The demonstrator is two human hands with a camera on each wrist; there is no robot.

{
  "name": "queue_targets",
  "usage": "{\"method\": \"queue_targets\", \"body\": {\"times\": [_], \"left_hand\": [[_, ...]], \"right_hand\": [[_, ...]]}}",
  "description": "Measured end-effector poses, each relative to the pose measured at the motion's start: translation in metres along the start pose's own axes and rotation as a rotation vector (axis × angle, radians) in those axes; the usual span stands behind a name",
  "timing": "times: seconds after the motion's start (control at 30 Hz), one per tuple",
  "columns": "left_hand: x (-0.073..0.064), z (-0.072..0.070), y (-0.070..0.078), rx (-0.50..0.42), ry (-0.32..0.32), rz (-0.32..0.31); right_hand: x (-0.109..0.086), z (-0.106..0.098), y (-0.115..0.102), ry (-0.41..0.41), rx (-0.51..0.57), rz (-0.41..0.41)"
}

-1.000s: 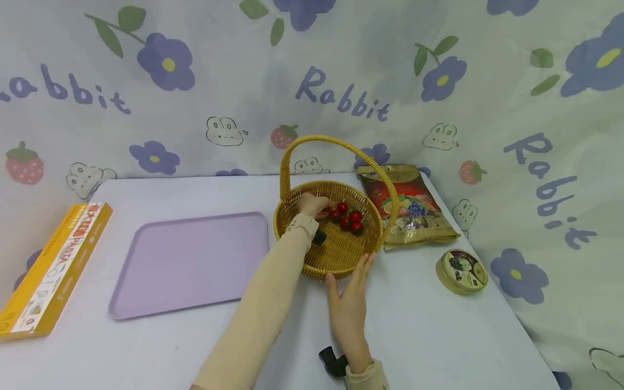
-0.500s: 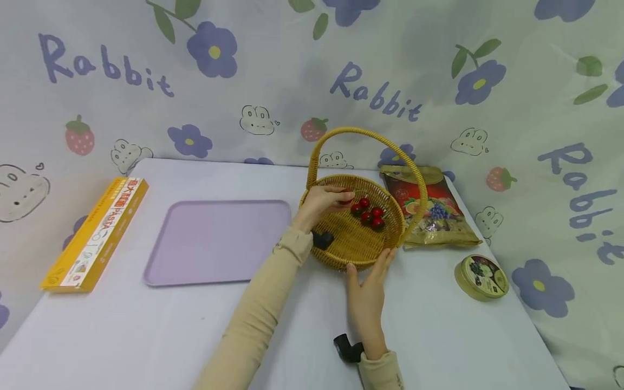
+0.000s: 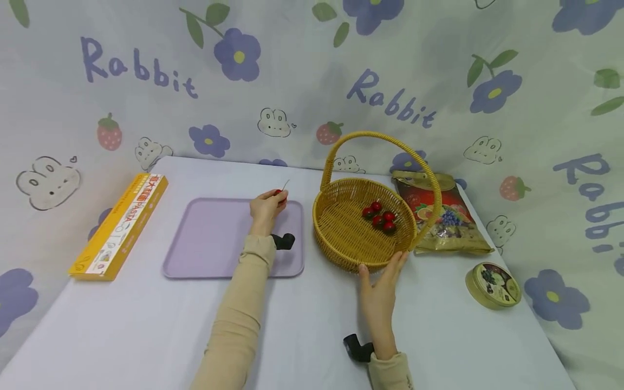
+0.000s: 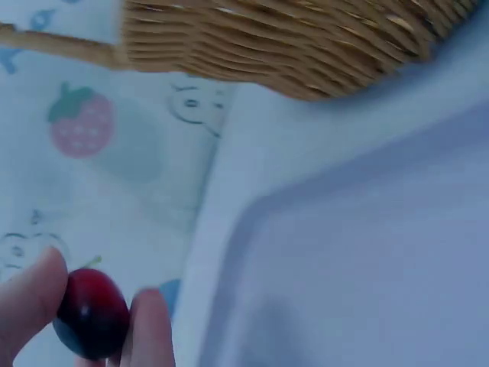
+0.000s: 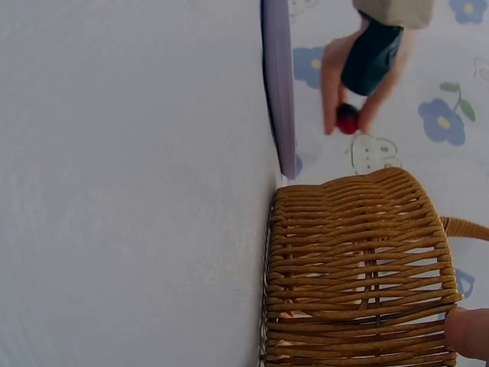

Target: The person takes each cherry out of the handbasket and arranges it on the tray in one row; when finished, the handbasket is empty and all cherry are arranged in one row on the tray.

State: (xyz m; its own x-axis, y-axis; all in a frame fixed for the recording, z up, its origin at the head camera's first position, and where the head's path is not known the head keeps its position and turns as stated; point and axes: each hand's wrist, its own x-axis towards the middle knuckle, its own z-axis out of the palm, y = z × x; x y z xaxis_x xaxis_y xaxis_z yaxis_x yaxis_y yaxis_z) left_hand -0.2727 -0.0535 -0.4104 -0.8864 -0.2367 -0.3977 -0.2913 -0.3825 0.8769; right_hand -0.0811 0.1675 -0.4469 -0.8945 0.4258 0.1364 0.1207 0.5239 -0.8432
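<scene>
A dark red cherry [image 4: 93,312] with a thin stem is pinched between the thumb and fingers of my left hand [image 3: 265,210], held above the far right part of the lilac tray [image 3: 209,238]. The right wrist view also catches this cherry [image 5: 348,119], up off the table. Just right of the tray stands a woven yellow basket [image 3: 346,227] with a tall arched handle. Several more cherries [image 3: 378,218] lie together on the right side of its floor. My right hand [image 3: 380,300] rests its extended fingers and thumb against the basket's near rim.
A yellow pasta box [image 3: 119,227] lies left of the tray. Behind the basket's right side is a red and gold bag [image 3: 439,216] with fruit pictures. A round gold tin [image 3: 493,285] sits near the table's right edge. A patterned cloth [image 3: 302,70] hangs behind the white table.
My left hand has lifted a cherry out of the basket and carried it left over the tray. The right hand has stayed at the basket's rim. The head view has shifted leftward.
</scene>
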Motion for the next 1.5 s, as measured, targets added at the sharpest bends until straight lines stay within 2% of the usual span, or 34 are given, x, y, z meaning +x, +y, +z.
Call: {"method": "queue_targets", "body": {"times": [0.07,0.17,0.33,0.53,0.8,0.97,1.03,1.1,1.17,1.23,1.3,1.37,1.43,1.5], "left_hand": [[0.007,0.000,-0.010,0.039,0.084,0.013],[0.011,0.005,-0.024,0.156,0.180,0.050],[0.010,0.016,-0.037,0.307,0.261,0.109],[0.010,0.023,-0.038,0.353,0.285,0.173],[0.012,0.024,-0.035,0.320,0.290,0.207],[0.008,0.031,-0.021,0.262,0.292,0.285],[0.001,0.037,-0.010,0.191,0.241,0.299],[-0.009,0.045,0.001,0.066,0.130,0.267],[-0.021,0.054,0.011,-0.045,-0.029,0.171],[-0.031,0.063,0.018,-0.129,-0.209,0.036],[-0.038,0.075,0.022,-0.133,-0.352,-0.078],[-0.042,0.087,0.020,-0.096,-0.452,-0.151],[-0.041,0.099,0.015,-0.067,-0.496,-0.195],[-0.039,0.109,0.006,-0.033,-0.500,-0.235]], "right_hand": [[-0.002,0.002,0.001,-0.002,0.011,0.000],[-0.004,0.004,0.002,0.002,0.021,0.000],[-0.005,0.005,0.001,0.018,0.033,-0.006],[-0.005,0.005,-0.001,0.024,0.040,-0.027],[-0.004,0.003,-0.002,0.015,0.035,-0.028],[-0.002,0.001,-0.001,0.022,0.020,-0.021],[0.000,0.000,-0.001,0.023,0.018,-0.015],[0.000,-0.001,-0.001,0.022,0.024,-0.011],[0.001,-0.001,-0.001,0.019,0.019,-0.008],[0.002,-0.001,0.000,0.022,0.015,-0.010],[0.003,-0.001,0.001,0.026,0.012,-0.012],[0.003,0.000,0.002,0.029,0.012,-0.014],[0.003,0.001,0.002,0.025,0.014,-0.010],[0.002,0.002,0.002,0.018,0.012,-0.002]]}}
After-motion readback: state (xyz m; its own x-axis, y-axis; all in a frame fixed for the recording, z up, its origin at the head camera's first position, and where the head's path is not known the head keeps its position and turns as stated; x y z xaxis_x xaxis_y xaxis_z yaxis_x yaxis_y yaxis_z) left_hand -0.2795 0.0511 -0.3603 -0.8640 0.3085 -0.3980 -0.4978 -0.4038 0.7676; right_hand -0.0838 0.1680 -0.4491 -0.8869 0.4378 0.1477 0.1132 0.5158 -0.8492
